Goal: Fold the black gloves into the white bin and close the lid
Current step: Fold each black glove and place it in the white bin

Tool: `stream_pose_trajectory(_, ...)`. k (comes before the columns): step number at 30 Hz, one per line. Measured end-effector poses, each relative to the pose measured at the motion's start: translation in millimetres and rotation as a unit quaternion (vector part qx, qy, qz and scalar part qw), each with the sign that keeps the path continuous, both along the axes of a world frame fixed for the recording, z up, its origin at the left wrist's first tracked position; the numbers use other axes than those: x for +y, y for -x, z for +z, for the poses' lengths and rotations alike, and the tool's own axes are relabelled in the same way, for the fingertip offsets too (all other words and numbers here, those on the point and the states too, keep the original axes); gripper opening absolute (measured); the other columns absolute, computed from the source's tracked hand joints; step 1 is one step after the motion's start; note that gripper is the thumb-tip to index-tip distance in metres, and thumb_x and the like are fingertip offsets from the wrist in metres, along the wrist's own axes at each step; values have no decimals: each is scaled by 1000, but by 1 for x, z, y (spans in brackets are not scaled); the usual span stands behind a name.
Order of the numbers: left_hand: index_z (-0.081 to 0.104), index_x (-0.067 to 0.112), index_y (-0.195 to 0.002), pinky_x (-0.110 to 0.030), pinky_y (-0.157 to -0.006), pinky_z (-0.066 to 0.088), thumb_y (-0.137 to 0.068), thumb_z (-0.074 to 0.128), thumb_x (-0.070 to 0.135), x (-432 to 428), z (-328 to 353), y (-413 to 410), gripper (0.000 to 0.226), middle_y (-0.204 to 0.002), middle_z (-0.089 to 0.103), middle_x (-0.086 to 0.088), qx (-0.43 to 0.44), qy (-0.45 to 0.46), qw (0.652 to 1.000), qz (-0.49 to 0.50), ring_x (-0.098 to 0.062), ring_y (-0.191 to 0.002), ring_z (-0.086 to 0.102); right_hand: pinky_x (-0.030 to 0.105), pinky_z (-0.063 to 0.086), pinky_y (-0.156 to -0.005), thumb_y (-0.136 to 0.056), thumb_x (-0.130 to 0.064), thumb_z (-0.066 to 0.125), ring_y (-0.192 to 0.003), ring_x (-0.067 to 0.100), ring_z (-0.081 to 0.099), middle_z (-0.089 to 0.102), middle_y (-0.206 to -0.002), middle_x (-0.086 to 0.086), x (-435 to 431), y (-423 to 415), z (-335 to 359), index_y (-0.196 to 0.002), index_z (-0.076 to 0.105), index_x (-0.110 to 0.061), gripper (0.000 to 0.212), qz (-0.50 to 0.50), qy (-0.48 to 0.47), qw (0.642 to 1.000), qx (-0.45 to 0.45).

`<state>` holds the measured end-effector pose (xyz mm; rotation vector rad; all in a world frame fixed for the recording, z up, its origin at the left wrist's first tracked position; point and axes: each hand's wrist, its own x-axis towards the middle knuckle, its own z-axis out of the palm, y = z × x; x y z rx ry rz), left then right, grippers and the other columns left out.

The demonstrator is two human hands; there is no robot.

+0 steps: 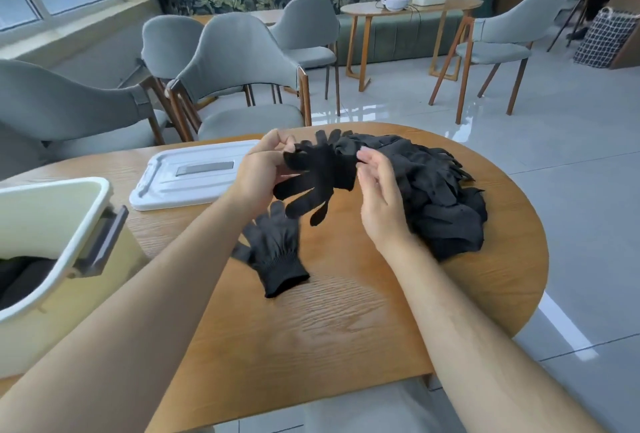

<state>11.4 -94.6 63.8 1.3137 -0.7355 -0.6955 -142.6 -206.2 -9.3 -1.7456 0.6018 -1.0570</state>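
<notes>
Black gloves are lying in a loose heap on the wooden table, just to the right of the grip and partly behind the right hand. The table is carrying all the things and is spreading wide below the grip and to both sides of it. Grey chairs are standing beyond the grip, behind the table. The white bin is standing well to the left of the grip and nearer to the person, with its top open, and something dark is showing inside it. The lid is lying flat on the table just to the left of the grip, apart from the bin. One raised glove is hanging in the air between both hands, its fingers pointing down and to the left. Another flat glove is lying on the table right under the grip, its cuff turning toward the person. The left hand is pinching the raised glove near its fingers with thumb and curled fingertips. The right hand is curving its fingers at the cuff end of this glove; whether it is really gripping the cloth, I cannot tell.
</notes>
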Motion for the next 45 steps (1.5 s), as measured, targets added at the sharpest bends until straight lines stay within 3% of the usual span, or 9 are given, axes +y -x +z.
stream_pose_trajectory(4, 48, 13, -83, -27, -62, 52, -97, 34, -3, 31, -10, 0, 25, -81, 58, -6, 39, 9, 997, -70, -19, -70, 58, 33, 43, -108, -91, -38, 67, -125, 0, 54, 60, -133, -16, 20, -9, 18, -139, 51, -38, 50, 202, -33, 972, 119)
stream_pose_trajectory(10, 52, 15, -92, -33, -67, 48, -100, 47, 11, 65, -16, -12, 10, -84, 59, -8, 69, 18, 997, -10, -24, -74, 56, 42, 56, -86, -90, -24, 73, -97, 29, 72, 75, -109, 12, 42, -10, 47, -117, 68, -8, 31, 341, -188, 909, 149)
stream_pose_trajectory(16, 55, 18, -102, -38, -84, 51, -100, 54, 30, 109, -64, -9, 12, -100, 60, -1, -214, -123, 924, 292, -13, -92, 58, 26, 41, -48, -97, -40, 66, -64, 19, 64, 73, -89, 11, 52, -17, 53, -119, 64, 1, 46, 296, -267, 901, 170)
stream_pose_trajectory(20, 59, 26, -94, -41, -94, 45, -92, 57, 49, 132, -97, 0, 23, -99, 57, 12, -459, -185, 854, 162, -14, -103, 52, 24, 55, -56, -96, -7, 66, -89, 28, 75, 75, -102, 18, 61, -33, 58, -118, 59, 4, 25, 281, -368, 883, 72)
stream_pose_trajectory(23, 60, 34, -122, -34, -106, 31, -86, 52, 74, 134, -96, 1, 54, -131, 55, 21, -544, -269, 793, 50, -5, -132, 42, 29, 59, -69, -92, 6, 64, -100, 29, 73, 72, -108, 16, 70, -48, 63, -122, 57, 1, 31, 299, -332, 894, 41)
stream_pose_trajectory(27, 57, 34, -135, -38, -116, 25, -84, 50, 78, 151, -94, -15, 67, -148, 48, 20, -535, -282, 796, 16, -4, -146, 31, 39, 60, -87, -91, 8, 65, -109, 27, 71, 72, -119, 14, 83, -52, 55, -131, 54, -7, 44, 320, -291, 899, 68)
stream_pose_trajectory(32, 64, 21, -132, -43, -117, 32, -84, 51, 73, 169, -105, -22, 73, -144, 54, 6, -501, -265, 823, 40, -13, -142, 38, 34, 63, -73, -91, -5, 72, -92, 27, 76, 72, -113, 15, 107, -47, 17, -118, 63, -3, 28, 257, -265, 902, 224)
stream_pose_trajectory(37, 71, 16, -106, -22, -96, 40, -89, 73, 36, 176, -98, -10, 26, -111, 57, 6, -516, -195, 830, 85, -10, -107, 51, 23, 54, -58, -88, -13, 76, -84, 14, 74, 77, -98, 1, 112, -44, 10, -112, 66, -12, 26, 243, -147, 919, 274)
stream_pose_trajectory(45, 67, 21, -104, -26, -95, 47, -85, 73, 53, 190, -100, -1, 38, -111, 56, 15, -492, -202, 846, 47, -2, -105, 54, 22, 42, -44, -90, -17, 75, -56, 18, 68, 78, -93, -2, 125, -41, 9, -114, 61, -17, 28, 237, -110, 930, 259)
